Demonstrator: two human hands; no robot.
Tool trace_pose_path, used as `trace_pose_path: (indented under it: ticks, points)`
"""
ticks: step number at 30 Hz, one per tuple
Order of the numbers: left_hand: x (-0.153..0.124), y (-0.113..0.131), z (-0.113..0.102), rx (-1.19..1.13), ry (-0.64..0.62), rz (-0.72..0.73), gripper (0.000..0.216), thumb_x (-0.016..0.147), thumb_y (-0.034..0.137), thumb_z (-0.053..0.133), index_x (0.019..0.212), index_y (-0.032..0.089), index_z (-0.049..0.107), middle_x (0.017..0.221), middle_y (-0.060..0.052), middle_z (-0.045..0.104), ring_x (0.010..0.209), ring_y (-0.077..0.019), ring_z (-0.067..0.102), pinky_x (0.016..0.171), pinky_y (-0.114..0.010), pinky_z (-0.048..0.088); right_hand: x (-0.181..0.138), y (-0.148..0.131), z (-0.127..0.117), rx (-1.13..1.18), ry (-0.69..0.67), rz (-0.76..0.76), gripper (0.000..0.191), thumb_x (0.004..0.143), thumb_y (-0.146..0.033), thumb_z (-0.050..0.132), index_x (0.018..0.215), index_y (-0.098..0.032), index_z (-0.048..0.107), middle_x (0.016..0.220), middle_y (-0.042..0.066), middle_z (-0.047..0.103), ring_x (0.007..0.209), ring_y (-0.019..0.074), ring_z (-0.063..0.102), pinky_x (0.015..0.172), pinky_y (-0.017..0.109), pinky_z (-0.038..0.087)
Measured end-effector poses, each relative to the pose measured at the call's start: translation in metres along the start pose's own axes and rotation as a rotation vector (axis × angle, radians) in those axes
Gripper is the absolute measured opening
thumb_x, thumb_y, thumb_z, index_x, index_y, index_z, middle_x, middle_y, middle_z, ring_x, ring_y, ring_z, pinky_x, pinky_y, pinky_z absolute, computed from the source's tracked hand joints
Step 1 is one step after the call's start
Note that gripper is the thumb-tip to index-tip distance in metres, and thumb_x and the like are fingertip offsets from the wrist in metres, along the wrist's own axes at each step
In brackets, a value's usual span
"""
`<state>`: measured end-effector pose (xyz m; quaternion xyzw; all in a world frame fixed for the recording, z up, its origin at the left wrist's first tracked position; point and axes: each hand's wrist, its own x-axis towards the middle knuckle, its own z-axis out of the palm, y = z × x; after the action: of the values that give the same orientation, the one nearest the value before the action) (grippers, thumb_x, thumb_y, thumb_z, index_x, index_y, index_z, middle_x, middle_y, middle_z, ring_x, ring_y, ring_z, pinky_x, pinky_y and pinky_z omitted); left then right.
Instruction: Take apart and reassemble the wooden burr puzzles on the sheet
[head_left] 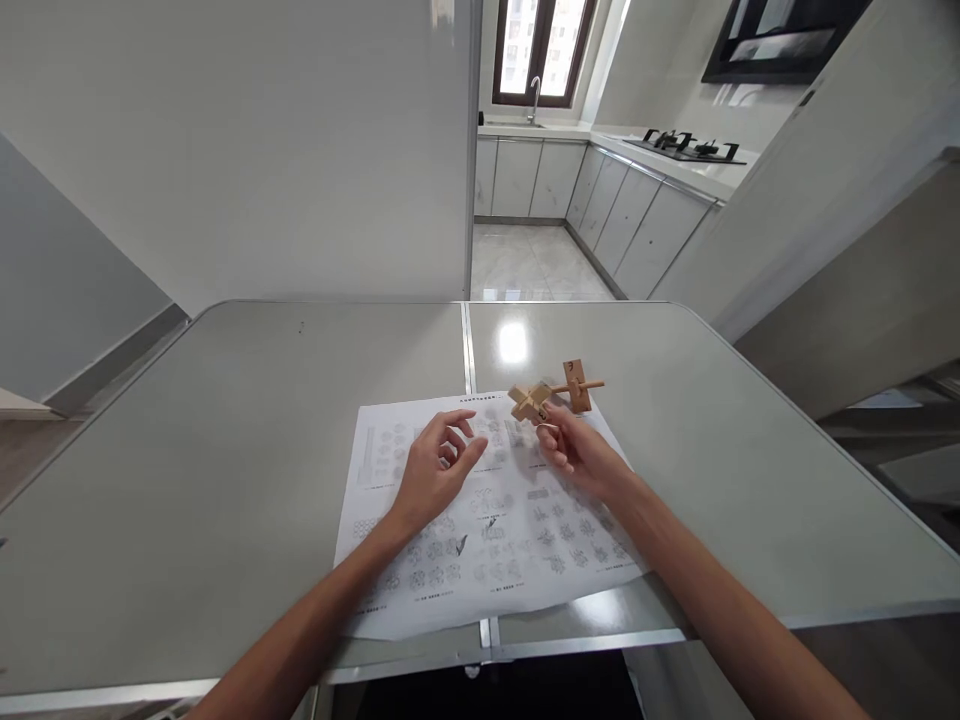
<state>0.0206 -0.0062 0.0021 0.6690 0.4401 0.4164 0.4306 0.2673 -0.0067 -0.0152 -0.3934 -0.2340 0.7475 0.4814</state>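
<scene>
A small wooden puzzle [531,400], made of crossed blocks, is held just above the table by the fingertips of my right hand [574,450]. A separate wooden piece with a thin peg [577,386] stands just behind it, to the right. My left hand [439,468] hovers over a printed instruction sheet [487,540] with its fingers loosely curled and apart, holding nothing. The sheet shows several rows of small diagrams and lies flat under both hands.
The grey folding table [225,430] has a metal seam [467,345] down its middle and a front edge close to me. Behind it stands a white wall panel [262,140]. Farther back is a kitchen with cabinets [622,215], a sink tap and a hob.
</scene>
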Motion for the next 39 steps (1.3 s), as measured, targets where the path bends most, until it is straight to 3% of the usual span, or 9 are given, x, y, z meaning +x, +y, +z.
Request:
trace_pose_path:
  ticks: [10,15,21,26,33,39]
  points:
    - [-0.001,0.003,0.002,0.021,0.008,-0.036,0.022,0.100,0.043,0.066,0.110,0.024,0.067,0.102,-0.003,0.069,0.075,-0.0135,0.060,0.062,-0.026,0.049,0.009,-0.007,-0.016,0.224,-0.059,0.040,0.018,0.099,-0.029,0.076,0.094,-0.019,0.062,0.060,-0.008,0.053,0.041,0.0033,0.043,0.030,0.007,0.037]
    - [0.000,0.004,0.002,0.035,0.003,-0.039,0.020,0.100,0.042,0.065,0.105,0.023,0.067,0.102,-0.004,0.069,0.075,-0.0140,0.059,0.060,-0.026,0.048,0.005,-0.003,-0.009,0.149,-0.077,0.080,0.027,0.097,-0.040,0.079,0.100,-0.018,0.065,0.063,-0.007,0.058,0.041,0.0039,0.045,0.029,0.010,0.036]
    - [0.001,0.001,0.002,0.052,-0.021,-0.038,0.015,0.101,0.037,0.063,0.098,0.023,0.067,0.108,-0.005,0.070,0.074,-0.0138,0.056,0.060,-0.026,0.047,-0.003,-0.002,-0.002,-0.044,-0.121,0.036,0.040,0.093,-0.056,0.080,0.093,-0.017,0.068,0.050,-0.011,0.045,0.033,0.0025,0.034,0.028,0.012,0.030]
    - [0.001,0.003,0.002,0.054,-0.022,-0.037,0.015,0.101,0.037,0.061,0.097,0.023,0.067,0.107,-0.005,0.070,0.073,-0.0143,0.057,0.061,-0.026,0.047,0.000,-0.008,-0.011,0.142,-0.146,-0.089,0.035,0.097,-0.049,0.079,0.091,-0.017,0.067,0.047,-0.013,0.042,0.031,0.0029,0.027,0.026,0.013,0.028]
    - [0.000,0.004,0.002,0.063,-0.016,-0.039,0.014,0.099,0.036,0.062,0.096,0.024,0.068,0.105,-0.005,0.071,0.072,-0.0142,0.056,0.060,-0.026,0.047,0.009,-0.014,-0.032,0.496,-0.286,-0.093,0.023,0.111,-0.039,0.059,0.106,-0.016,0.060,0.051,-0.013,0.049,0.033,0.0050,0.043,0.027,0.010,0.035]
    - [0.000,0.001,0.002,0.051,-0.013,-0.035,0.015,0.099,0.036,0.062,0.096,0.023,0.068,0.105,-0.005,0.070,0.073,-0.0144,0.056,0.060,-0.026,0.047,0.015,-0.012,-0.043,0.522,-0.272,-0.154,0.017,0.115,-0.029,0.046,0.108,-0.019,0.057,0.052,-0.012,0.051,0.036,0.0067,0.050,0.028,0.009,0.038]
